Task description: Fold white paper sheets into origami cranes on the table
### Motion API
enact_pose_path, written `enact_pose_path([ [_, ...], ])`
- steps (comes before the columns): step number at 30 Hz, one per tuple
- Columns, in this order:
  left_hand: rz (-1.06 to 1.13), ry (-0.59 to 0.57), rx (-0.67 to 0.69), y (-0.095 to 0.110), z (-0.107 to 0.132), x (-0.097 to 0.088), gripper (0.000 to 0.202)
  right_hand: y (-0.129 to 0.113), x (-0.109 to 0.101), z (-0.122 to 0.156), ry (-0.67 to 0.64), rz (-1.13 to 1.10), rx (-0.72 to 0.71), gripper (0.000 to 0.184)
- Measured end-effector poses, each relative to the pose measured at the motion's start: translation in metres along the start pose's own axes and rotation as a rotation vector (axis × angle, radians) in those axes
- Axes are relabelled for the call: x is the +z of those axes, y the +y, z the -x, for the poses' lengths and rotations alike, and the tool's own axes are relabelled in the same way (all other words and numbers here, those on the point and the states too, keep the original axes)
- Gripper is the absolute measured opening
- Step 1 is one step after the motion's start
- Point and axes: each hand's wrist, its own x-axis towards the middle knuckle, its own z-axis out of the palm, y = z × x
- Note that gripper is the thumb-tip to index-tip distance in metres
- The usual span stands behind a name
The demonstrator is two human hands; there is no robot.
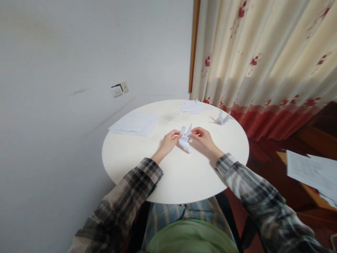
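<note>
A white folded paper crane is held just above the middle of the round white table. My left hand pinches its left side between thumb and fingers. On the other side, my right hand has its fingertips closed on the crane's right part. One wing points up between the hands and another hangs toward me. A second paper crane stands on the table's right side, apart from my hands.
Flat white paper sheets lie at the table's left. Small paper pieces rest near the far edge. A wall with a socket is on the left, a flowered curtain behind. Written sheets lie on wooden furniture at right.
</note>
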Motion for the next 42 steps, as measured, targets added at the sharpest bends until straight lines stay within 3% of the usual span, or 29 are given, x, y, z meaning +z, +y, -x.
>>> enact_pose_path([
  [5, 0.022, -0.047, 0.036, 0.0011, 0.0024, 0.0013, 0.014, -0.0012, 0.0010, 0.0013, -0.033, 0.042, 0.001, 0.024],
  [14, 0.068, -0.015, 0.015, -0.0014, 0.0018, 0.0004, 0.014, -0.0035, 0.0037, 0.0044, -0.068, 0.052, 0.032, 0.020],
  [27, 0.241, 0.062, -0.052, -0.0022, -0.0018, 0.0009, 0.022, -0.0036, 0.0000, 0.0014, 0.055, -0.079, -0.097, 0.016],
  [36, 0.412, 0.045, -0.112, 0.0055, 0.0030, 0.0009, 0.017, 0.0004, 0.0036, -0.0018, -0.056, -0.249, 0.079, 0.022],
  [42, 0.513, 0.018, -0.215, 0.0040, 0.0007, -0.0002, 0.015, -0.0040, 0.0028, 0.0005, -0.112, -0.299, 0.086, 0.024],
])
